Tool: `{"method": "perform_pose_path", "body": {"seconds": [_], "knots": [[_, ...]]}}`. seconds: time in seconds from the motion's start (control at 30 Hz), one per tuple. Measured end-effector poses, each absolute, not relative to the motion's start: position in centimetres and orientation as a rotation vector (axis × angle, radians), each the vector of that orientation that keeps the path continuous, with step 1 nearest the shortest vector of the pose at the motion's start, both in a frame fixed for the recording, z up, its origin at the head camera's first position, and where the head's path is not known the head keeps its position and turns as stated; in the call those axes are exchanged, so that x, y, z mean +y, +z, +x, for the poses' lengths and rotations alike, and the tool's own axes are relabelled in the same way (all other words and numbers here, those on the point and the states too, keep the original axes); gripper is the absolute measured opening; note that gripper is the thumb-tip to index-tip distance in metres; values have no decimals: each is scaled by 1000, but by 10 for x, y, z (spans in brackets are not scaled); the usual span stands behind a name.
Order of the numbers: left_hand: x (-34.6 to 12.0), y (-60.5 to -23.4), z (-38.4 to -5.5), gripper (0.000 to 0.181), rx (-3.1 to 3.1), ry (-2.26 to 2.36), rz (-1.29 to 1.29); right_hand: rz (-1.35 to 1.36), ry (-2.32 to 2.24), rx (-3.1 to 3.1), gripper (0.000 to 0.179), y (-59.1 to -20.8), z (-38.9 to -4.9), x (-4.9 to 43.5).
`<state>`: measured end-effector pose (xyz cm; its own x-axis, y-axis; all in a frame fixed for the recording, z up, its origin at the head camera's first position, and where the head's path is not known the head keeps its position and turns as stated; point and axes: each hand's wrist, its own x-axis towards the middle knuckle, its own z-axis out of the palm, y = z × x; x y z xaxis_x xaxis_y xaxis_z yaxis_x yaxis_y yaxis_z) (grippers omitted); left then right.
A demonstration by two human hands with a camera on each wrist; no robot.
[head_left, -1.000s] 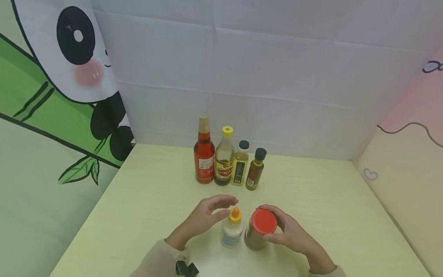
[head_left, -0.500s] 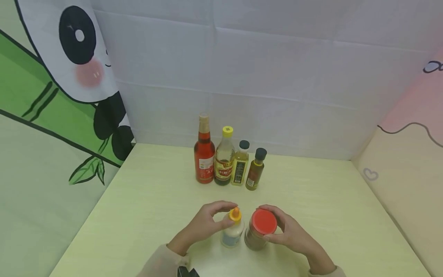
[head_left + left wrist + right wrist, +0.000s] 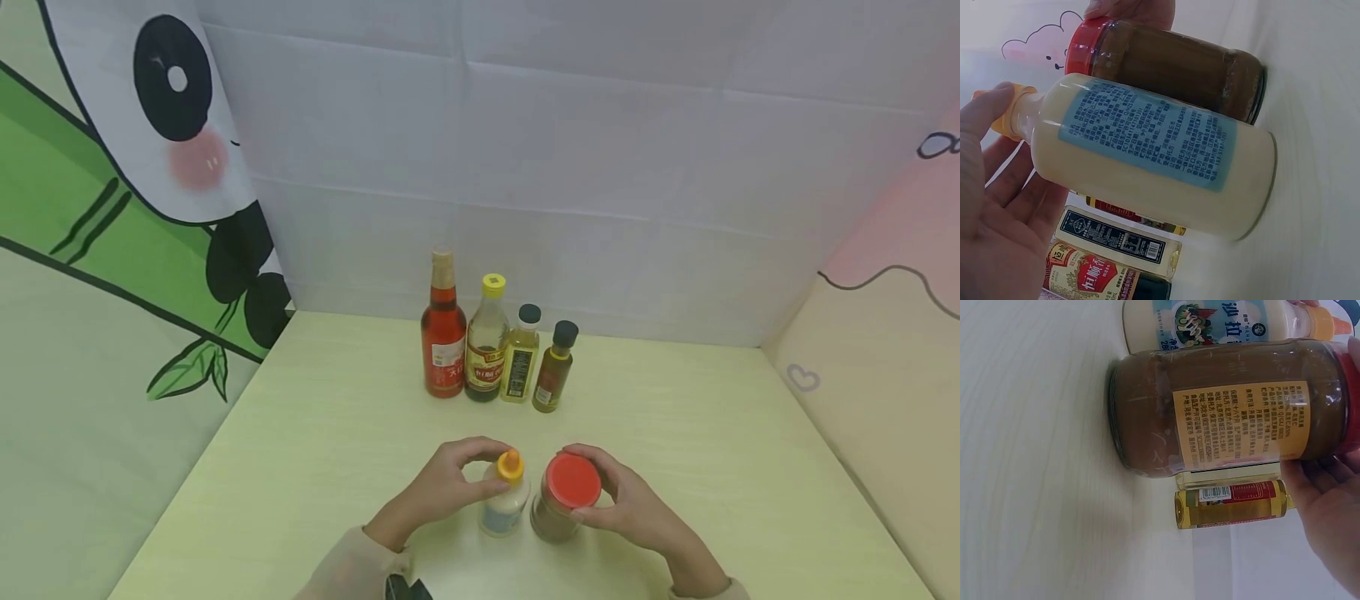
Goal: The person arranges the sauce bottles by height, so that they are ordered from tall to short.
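A squeeze bottle of salad dressing [image 3: 501, 518], cream-coloured with a yellow cap and orange tip, stands upright near the front of the table. My left hand [image 3: 442, 485] pinches it by the cap, thumb on the near side; the left wrist view shows its blue back label [image 3: 1147, 134]. Just right of it is a glass jar of brown paste [image 3: 553, 523] with a red lid. The fingers and thumb of my right hand [image 3: 633, 505] curl round the jar at the lid. In the right wrist view, the jar [image 3: 1144, 412] has an orange label with small print.
Behind the hands, several bottles stand in a row: a tall red one [image 3: 443, 354], a dark vinegar bottle [image 3: 485, 367] with a yellow cap, a pale oil bottle [image 3: 519, 367] and a small dark-capped bottle [image 3: 552, 382]. A white cloth wall [image 3: 600, 167] closes off the back.
My left hand has come down and closed its thumb and fingers on the dressing bottle's cap. The right hand and the jar have stayed put.
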<state>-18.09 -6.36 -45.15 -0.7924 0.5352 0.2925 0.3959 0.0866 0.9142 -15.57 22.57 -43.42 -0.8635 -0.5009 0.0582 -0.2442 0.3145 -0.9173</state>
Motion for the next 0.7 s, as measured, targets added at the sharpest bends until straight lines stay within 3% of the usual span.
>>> {"method": "perform_pose_path", "body": {"seconds": [0.7], "knots": [[-63, -455, -187, 32, 2231, 1792, 962, -698, -1563, 2357, 63, -435, -159, 225]]}}
